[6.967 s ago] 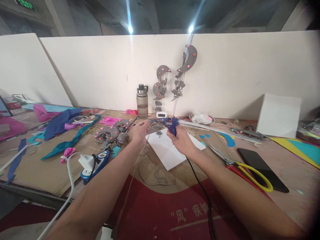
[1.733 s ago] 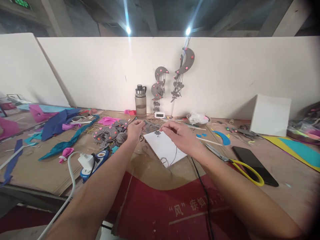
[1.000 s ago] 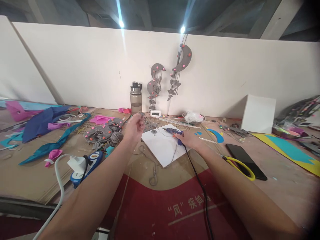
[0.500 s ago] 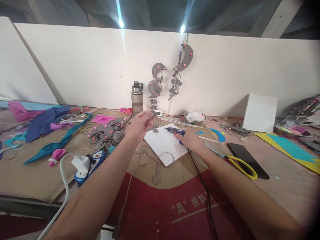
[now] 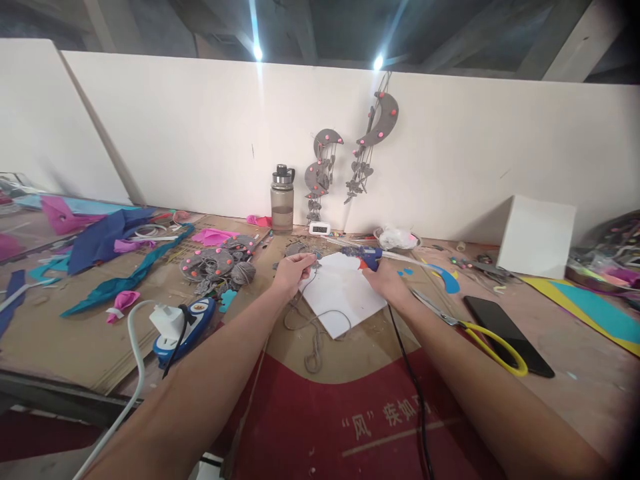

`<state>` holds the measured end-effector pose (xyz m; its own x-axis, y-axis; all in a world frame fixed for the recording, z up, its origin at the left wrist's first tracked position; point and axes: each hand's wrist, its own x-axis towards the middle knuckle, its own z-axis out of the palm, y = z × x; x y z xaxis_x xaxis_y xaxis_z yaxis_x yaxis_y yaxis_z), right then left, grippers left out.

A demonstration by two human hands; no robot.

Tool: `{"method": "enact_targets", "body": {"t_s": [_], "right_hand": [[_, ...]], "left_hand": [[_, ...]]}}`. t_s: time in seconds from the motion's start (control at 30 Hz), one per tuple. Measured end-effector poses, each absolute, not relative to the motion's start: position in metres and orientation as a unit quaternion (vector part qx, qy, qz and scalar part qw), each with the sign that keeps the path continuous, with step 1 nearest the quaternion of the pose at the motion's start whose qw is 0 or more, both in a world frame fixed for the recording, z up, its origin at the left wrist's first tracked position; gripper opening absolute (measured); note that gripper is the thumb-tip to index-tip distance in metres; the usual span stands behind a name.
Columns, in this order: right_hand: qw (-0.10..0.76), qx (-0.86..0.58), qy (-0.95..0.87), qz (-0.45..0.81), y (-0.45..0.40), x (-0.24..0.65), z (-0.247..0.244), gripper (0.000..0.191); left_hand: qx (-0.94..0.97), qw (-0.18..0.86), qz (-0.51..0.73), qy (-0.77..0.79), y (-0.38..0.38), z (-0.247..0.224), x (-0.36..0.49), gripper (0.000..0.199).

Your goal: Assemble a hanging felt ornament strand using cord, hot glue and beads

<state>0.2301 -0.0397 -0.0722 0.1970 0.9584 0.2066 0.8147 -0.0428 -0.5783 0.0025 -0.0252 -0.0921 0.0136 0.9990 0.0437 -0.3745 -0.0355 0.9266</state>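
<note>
Head view, with the white board (image 5: 350, 303) as clock centre: at 10 o'clock the left hand (image 5: 294, 272) has thumb and fingers pinched together on a small grey piece (image 5: 316, 263), too small to make out clearly. At 1 o'clock the right hand (image 5: 386, 279) is curled around a blue glue gun (image 5: 371, 255), its nozzle pointing toward 9 — near the pinched piece but apart from it. Grey cord (image 5: 313, 340) loops at 7, partly over the board's lower edge; the scissors (image 5: 453, 321) lie at 4 and the grey crescents and yarn (image 5: 220, 265) at 9.

The step in hand looks like gluing, with nozzle and piece being lined up; no fresh glue can be made out. The next move seems to call for a steady pinch — fingertips clear of the hot tip — and a light squeeze of the trigger.
</note>
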Motion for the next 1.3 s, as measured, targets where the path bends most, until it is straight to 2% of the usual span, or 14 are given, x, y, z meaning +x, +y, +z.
{"method": "enact_targets", "body": {"t_s": [0.1,0.2,0.37,0.7,0.97,1.3], "right_hand": [[0.466,-0.615,-0.587,0.244,-0.046,0.217,-0.07,0.029],[0.53,-0.512,-0.594,0.323,-0.057,0.202,-0.069,0.032],[0.484,-0.458,-0.674,0.319,-0.077,0.188,-0.068,0.016],[0.377,-0.527,-0.745,0.159,-0.089,0.184,-0.063,0.024],[0.368,-0.544,-0.742,0.135,-0.088,0.182,-0.065,0.029],[0.378,-0.532,-0.753,0.082,-0.084,0.183,-0.071,0.033]], "left_hand": [[0.386,0.586,0.599,0.387,-0.023,-0.095,0.001,0.029],[0.368,0.592,0.612,0.372,-0.023,-0.091,0.0,0.028],[0.354,0.592,0.619,0.376,-0.025,-0.086,-0.002,0.026],[0.345,0.587,0.631,0.372,-0.027,-0.084,0.0,0.034],[0.361,0.573,0.631,0.377,-0.028,-0.083,0.003,0.036],[0.402,0.546,0.617,0.399,-0.029,-0.085,0.007,0.027]]}}
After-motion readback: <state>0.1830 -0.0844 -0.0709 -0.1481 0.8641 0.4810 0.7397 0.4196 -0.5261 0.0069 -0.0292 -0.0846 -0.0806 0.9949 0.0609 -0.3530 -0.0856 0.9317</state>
